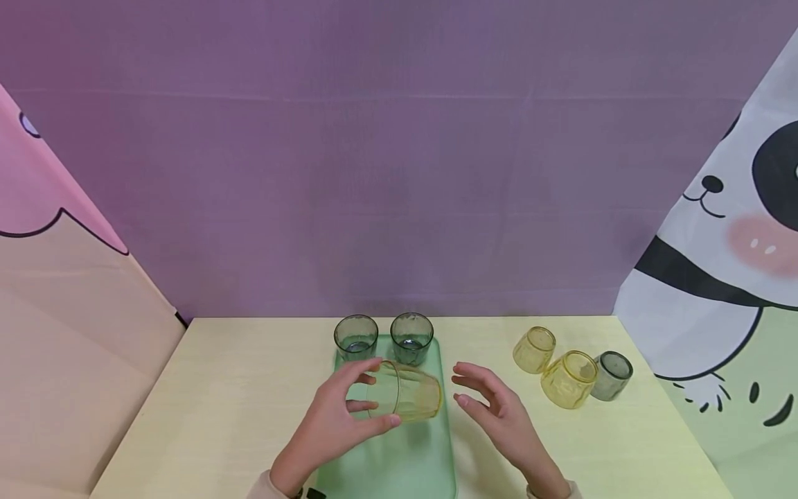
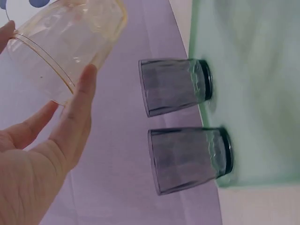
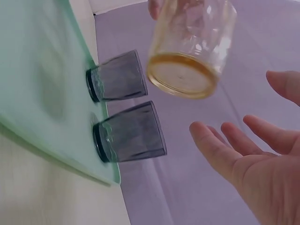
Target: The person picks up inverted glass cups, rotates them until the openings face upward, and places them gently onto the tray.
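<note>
A clear yellow glass (image 1: 419, 394) lies tilted on its side in the air above the green tray (image 1: 399, 464). My left hand (image 1: 337, 409) holds it near the rim, thumb on one side and fingers on the other; its base points right. In the left wrist view the fingers (image 2: 77, 112) curve about the rim of the glass (image 2: 70, 47). Apart from the glass, just right of its base, my right hand (image 1: 492, 412) has loosely bent fingers and holds nothing. Two grey glasses (image 1: 356, 339) (image 1: 411, 339) stand upright at the tray's far end.
On the table's right stand two upside-down yellow glasses (image 1: 534, 350) (image 1: 569, 380) and an upside-down grey glass (image 1: 612, 376), close together. A purple cloth (image 1: 399, 173) hangs behind the table (image 1: 237, 402). Patterned cloths hang at both sides.
</note>
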Demonstrator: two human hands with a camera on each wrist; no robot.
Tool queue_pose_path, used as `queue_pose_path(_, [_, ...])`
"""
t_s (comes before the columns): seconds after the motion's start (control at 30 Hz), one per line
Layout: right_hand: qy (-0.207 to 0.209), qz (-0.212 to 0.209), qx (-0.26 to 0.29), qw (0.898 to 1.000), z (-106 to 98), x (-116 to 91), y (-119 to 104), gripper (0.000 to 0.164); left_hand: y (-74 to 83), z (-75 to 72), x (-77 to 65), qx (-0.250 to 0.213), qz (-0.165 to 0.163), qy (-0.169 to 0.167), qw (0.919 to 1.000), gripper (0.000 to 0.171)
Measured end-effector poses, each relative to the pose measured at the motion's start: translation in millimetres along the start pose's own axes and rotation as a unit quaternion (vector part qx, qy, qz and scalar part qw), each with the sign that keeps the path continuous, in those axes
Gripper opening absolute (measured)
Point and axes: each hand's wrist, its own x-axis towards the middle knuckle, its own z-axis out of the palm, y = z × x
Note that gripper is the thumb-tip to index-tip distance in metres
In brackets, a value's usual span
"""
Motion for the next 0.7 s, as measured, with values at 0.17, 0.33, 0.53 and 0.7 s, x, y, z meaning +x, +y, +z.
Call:
queue_pose_path(0.17, [0.002, -0.004, -0.028, 1.000, -6, 0, -3, 0.043, 0.8, -4.7, 1.7, 0.075, -0.006, 0.011, 0.9971, 0.079])
queue_pose_path(0.33, [0.012, -0.012, -0.063, 0.998, -16, -1, -3, 0.044, -1.1, -8.7, 2.3, 0.154, -0.012, 0.024, 0.9876, 0.079])
queue_pose_path(0.53, [0.032, -0.015, -0.116, 0.993, -30, -3, -3, 0.046, -4.4, -12.5, 3.8, 0.264, 0.017, 0.053, 0.9630, 0.077])
queue_pose_path(0.7, [0.049, -0.021, -0.166, 0.985, -39, -4, -2, 0.046, -8.7, -13.7, 5.4, 0.309, 0.027, 0.069, 0.9482, 0.076])
